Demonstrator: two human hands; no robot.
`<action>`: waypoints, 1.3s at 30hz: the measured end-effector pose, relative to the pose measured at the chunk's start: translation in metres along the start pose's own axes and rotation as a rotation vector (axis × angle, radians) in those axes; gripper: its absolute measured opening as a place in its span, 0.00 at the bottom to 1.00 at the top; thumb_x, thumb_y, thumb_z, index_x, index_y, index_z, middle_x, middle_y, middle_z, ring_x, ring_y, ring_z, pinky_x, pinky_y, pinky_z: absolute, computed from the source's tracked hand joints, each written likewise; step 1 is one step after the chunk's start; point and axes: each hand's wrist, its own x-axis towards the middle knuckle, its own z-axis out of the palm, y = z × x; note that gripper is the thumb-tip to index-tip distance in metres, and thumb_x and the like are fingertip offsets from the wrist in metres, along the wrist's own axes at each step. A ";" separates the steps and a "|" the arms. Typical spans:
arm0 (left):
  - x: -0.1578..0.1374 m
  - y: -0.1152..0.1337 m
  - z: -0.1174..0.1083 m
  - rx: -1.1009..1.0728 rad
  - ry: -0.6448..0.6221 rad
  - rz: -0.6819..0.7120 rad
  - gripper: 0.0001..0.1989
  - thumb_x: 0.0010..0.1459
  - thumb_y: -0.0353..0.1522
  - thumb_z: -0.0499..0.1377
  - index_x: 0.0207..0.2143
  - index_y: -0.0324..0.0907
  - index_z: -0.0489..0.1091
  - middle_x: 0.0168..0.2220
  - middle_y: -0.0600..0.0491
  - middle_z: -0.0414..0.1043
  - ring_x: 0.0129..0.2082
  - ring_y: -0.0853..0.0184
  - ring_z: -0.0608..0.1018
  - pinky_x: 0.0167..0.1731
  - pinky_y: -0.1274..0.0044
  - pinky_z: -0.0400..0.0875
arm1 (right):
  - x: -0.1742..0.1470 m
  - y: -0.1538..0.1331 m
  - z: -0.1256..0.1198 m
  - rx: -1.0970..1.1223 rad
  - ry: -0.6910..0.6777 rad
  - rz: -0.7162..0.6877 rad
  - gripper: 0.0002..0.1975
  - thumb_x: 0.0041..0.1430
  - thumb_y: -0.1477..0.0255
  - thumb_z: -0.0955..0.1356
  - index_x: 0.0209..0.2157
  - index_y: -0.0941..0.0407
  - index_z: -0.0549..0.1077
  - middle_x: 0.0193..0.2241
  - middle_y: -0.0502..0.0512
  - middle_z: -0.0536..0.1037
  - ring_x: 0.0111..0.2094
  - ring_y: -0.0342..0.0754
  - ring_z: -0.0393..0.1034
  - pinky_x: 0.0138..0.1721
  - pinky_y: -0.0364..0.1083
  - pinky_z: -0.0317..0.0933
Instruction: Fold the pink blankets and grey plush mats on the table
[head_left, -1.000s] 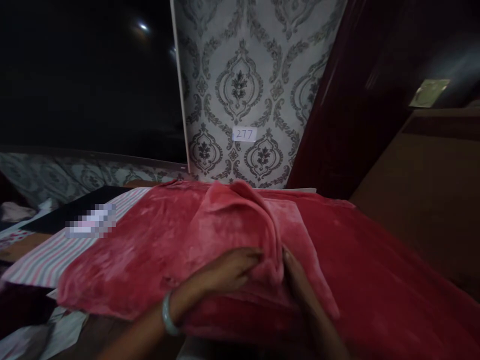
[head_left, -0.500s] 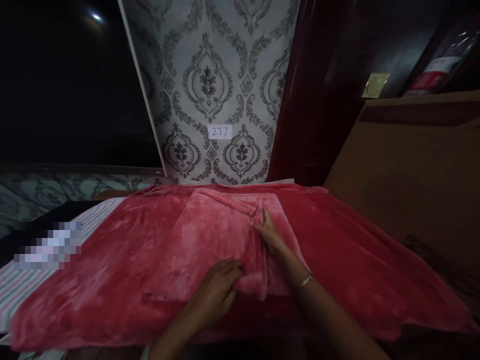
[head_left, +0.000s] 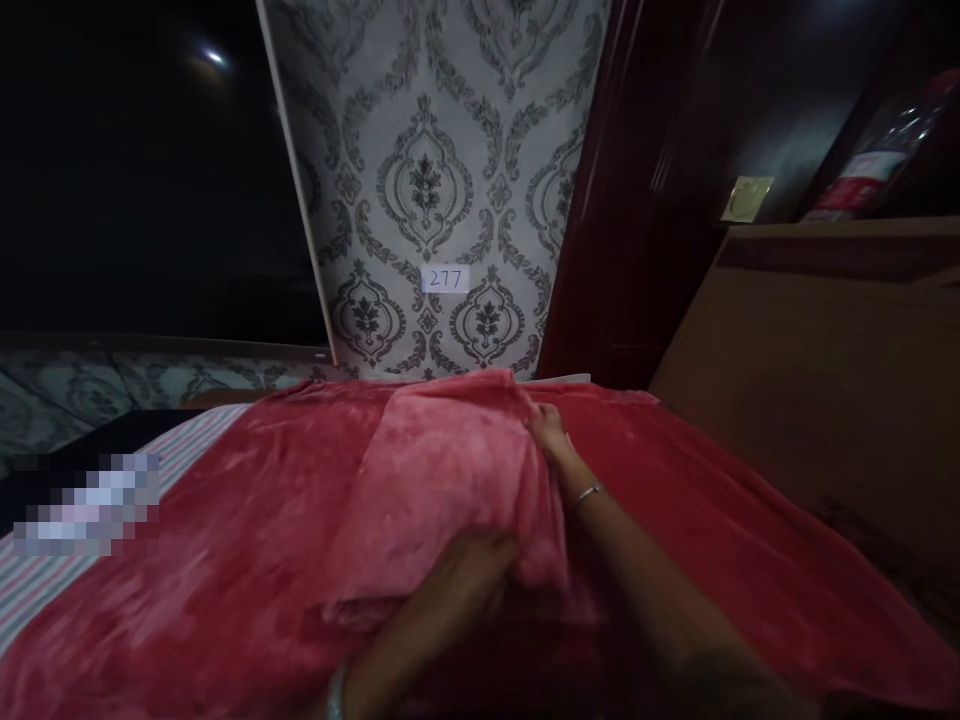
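Observation:
A folded pink plush cloth (head_left: 439, 465) lies on a larger red plush blanket (head_left: 277, 520). Whether the cloth is a garment, I cannot make out. My right hand (head_left: 551, 432) is closed on its far right edge, with the upper right corner lifted a little. At the near right edge, my left hand (head_left: 480, 565) pinches the cloth; its fingertips are partly hidden and blurred. Loose folds run down the cloth's right side between the two hands.
A striped cloth (head_left: 199, 440) shows at the left, with a blurred-out item on it. Behind are a dark screen (head_left: 150, 180) and a patterned wall with a paper label (head_left: 445, 279). On the right stands a cardboard box (head_left: 810, 380) with a plastic bottle (head_left: 862, 180) above it.
Both hands have moved right with the cloth's right edge. The far strip that lay folded over now stands raised and spread out. The view has shifted slightly.

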 end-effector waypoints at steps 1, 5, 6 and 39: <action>-0.002 -0.002 0.011 0.028 -0.068 0.013 0.09 0.60 0.26 0.54 0.38 0.43 0.73 0.41 0.49 0.77 0.42 0.59 0.77 0.46 0.66 0.71 | -0.008 0.010 -0.003 -0.050 -0.018 0.035 0.21 0.49 0.67 0.68 0.44 0.61 0.76 0.36 0.63 0.80 0.40 0.60 0.76 0.40 0.53 0.69; -0.010 -0.003 0.028 0.053 -0.141 0.028 0.08 0.61 0.27 0.55 0.41 0.44 0.72 0.44 0.50 0.76 0.44 0.59 0.75 0.49 0.65 0.68 | -0.028 0.028 -0.006 -0.194 -0.069 0.095 0.22 0.50 0.67 0.69 0.48 0.58 0.75 0.40 0.60 0.80 0.42 0.56 0.75 0.42 0.49 0.68; -0.011 0.000 0.025 0.036 -0.141 0.021 0.09 0.61 0.27 0.55 0.41 0.44 0.72 0.44 0.51 0.76 0.44 0.60 0.75 0.49 0.65 0.67 | -0.028 0.027 -0.004 -0.215 -0.082 0.082 0.24 0.50 0.68 0.69 0.51 0.58 0.73 0.43 0.60 0.80 0.44 0.55 0.75 0.43 0.48 0.68; 0.120 -0.165 0.004 0.484 0.012 -0.329 0.27 0.66 0.36 0.50 0.66 0.38 0.59 0.68 0.38 0.55 0.68 0.45 0.57 0.65 0.50 0.51 | 0.034 0.024 0.028 0.062 -0.228 -0.034 0.17 0.52 0.57 0.67 0.34 0.56 0.77 0.34 0.53 0.80 0.37 0.52 0.72 0.39 0.47 0.66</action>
